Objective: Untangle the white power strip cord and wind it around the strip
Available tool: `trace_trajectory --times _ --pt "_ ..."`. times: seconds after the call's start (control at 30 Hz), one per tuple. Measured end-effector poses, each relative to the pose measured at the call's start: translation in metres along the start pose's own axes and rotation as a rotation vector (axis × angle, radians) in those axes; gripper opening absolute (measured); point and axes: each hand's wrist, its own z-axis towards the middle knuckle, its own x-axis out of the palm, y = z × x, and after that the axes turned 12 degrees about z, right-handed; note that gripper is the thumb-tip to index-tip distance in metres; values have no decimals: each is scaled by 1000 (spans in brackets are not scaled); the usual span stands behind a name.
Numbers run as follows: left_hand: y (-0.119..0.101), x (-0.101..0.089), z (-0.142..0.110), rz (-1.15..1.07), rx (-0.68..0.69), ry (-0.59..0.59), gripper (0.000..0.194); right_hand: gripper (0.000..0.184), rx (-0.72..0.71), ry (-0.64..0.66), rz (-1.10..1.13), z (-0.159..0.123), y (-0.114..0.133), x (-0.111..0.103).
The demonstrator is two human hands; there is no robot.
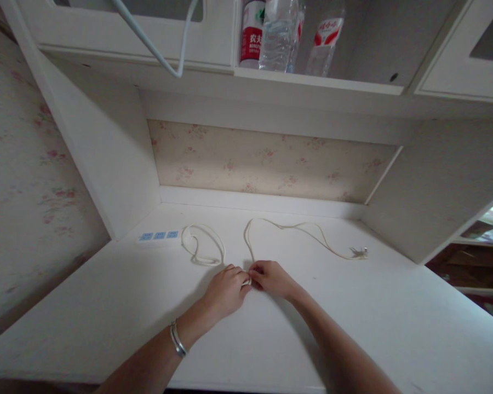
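Observation:
A thin cream cord (274,223) runs over the white desk, with a loose loop on the left and a wavy stretch on the right. My left hand (229,288) is closed around part of it, and a short bit of cord shows at the fingertips. Close beside it, my right hand (270,277) pinches the cord between thumb and fingers. To the left lies a white power strip (159,237) with blue-marked sockets, next to the cord's loop. At the far right end is what looks like a plug with metal prongs (359,252).
The white desk (213,355) is enclosed by side panels and a floral-papered back. Overhead, a shelf (332,83) holds several plastic bottles (277,38). A pale blue bent rod or cable (156,50) hangs down at the upper left.

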Motion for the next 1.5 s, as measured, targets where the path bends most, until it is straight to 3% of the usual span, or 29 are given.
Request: trace_trajectory --times 0.13,0.27,0.43,0.6,0.7,0.9,1.13,1.3,1.5 --pt "11 2 1 -58 -11 18 13 29 7 -6 19 1 1 5" --pt "12 2 4 -134 -96 -33 12 36 8 -137 66 -2 -3 15" --pt "10 1 10 -233 -131 -77 17 31 112 -234 181 7 -14 26" --pt "19 -9 10 -197 -226 -253 23 31 148 -339 228 13 -27 11" --pt "22 -15 8 -195 -154 -279 25 31 174 -386 312 11 -32 0" --pt "10 -15 5 -161 -72 -201 22 25 26 -342 492 11 -17 10" --pt "13 -8 7 -227 -89 -105 19 27 1 -335 582 7 -5 19" --pt "17 -6 11 -363 -128 -151 20 29 12 -372 519 8 -10 12" --pt "18 -2 13 -502 -184 -282 22 30 30 -428 616 14 -19 7"
